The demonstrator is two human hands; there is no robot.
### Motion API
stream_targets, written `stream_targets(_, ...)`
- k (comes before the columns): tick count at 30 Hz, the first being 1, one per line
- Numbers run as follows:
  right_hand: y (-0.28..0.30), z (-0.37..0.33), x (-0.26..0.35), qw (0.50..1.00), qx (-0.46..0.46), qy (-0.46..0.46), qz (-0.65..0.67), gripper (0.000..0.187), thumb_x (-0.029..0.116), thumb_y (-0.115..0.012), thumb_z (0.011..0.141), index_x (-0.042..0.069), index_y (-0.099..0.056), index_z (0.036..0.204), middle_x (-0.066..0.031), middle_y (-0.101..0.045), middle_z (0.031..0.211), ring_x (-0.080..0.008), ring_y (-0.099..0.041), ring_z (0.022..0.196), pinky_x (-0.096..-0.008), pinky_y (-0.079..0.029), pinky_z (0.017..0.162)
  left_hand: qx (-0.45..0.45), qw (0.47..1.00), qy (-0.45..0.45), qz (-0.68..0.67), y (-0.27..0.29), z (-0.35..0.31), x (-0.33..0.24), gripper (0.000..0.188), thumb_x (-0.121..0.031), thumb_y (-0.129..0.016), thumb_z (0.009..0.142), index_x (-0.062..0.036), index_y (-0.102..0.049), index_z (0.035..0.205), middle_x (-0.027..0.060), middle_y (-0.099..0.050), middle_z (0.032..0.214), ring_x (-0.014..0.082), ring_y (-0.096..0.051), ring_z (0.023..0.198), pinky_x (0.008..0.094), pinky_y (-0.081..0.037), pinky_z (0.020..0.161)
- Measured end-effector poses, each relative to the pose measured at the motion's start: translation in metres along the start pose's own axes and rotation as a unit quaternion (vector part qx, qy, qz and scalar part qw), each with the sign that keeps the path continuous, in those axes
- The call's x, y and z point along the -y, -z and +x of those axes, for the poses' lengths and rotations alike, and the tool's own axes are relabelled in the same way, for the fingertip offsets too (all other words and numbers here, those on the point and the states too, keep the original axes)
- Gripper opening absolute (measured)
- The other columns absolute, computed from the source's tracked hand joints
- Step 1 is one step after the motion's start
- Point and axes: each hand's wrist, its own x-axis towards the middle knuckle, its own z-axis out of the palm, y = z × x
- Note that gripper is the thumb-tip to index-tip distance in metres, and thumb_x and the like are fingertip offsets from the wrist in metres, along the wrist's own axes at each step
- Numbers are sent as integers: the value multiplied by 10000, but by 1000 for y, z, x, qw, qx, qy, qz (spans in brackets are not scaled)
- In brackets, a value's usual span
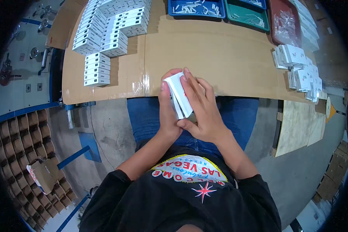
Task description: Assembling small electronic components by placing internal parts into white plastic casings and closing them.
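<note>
Between my two hands, above the near edge of the cardboard-covered table, is a small white carton point(178, 92). A dark slit runs along it, so one panel stands slightly apart from the rest; what is inside cannot be made out. My left hand point(168, 114) wraps the carton's left side, with its fingers behind the far end. From the right, my right hand point(205, 110) presses its fingers along the top face, thumb at the near end.
Stacked white cartons point(112, 31) stand at the far left of the table point(205, 50). Blue point(197, 16), green point(249, 29) and dark red point(276, 36) trays hold small parts and clear bags at the back. Piled white packets point(303, 73) lie at the right edge.
</note>
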Motion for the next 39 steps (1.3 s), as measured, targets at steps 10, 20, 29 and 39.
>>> stream_targets(10, -5, 18, 21, 994, 50, 85, -56, 788, 393, -687, 880, 33, -418, 1526, -164, -384, 1614, -393, -340, 1498, -612, -295, 1180, 57, 998, 14, 14, 4, -20, -23, 660, -502, -348, 1067, -63, -339, 1560, 192, -394, 1584, 333, -377, 1478, 506, -333, 1205)
stream_targets(20, -14, 10, 35, 994, 26, 109, 21, 807, 454, -642, 916, -28, -408, 1519, -258, -345, 1609, -427, -334, 1499, -522, -282, 1207, 112, 929, -206, 286, 60, -23, 1, 655, -393, -399, 1099, -9, -212, 1596, 211, -279, 1639, 327, -276, 1523, 446, -218, 1245)
stream_targets(29, -5, 22, 52, 992, 41, 113, 36, 729, 428, -606, 955, -6, -429, 1513, -254, -354, 1607, -406, -341, 1502, -498, -286, 1202, 190, 946, -43, -259, 14, -15, -5, 644, -533, -300, 1073, -68, -411, 1504, 157, -413, 1547, 326, -431, 1447, 462, -344, 1208)
stream_targets(39, -5, 19, 20, 997, 27, 37, 68, 803, 352, -739, 876, 210, -382, 1581, -268, -259, 1640, -473, -266, 1514, -607, -228, 1210, -28, 972, 196, -123, 15, 3, -38, 668, -486, -386, 1055, -40, -382, 1553, 199, -480, 1530, 340, -455, 1423, 454, -350, 1201)
